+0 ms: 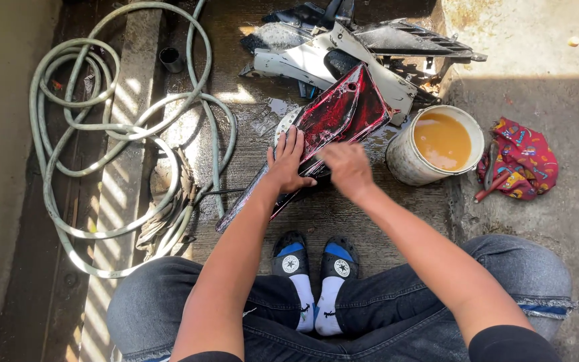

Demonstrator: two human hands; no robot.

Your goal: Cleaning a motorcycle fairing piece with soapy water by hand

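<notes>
A long red and black plastic body panel (pixel 338 114) lies tilted on the wet concrete floor in front of my feet. My left hand (pixel 288 161) rests flat on its lower part, fingers spread, pressing it down. My right hand (pixel 347 167) is blurred and closed over the panel's surface just right of the left hand; what it holds is hidden under the fingers. The panel's narrow tail runs down-left past my left wrist.
A white bucket (pixel 407 164) of murky orange-brown water stands right of the panel. White and black body panels (pixel 323 57) are piled behind it. A coiled pale green hose (pixel 112 131) lies left, a patterned red cloth (pixel 524 161) with red-handled pliers right.
</notes>
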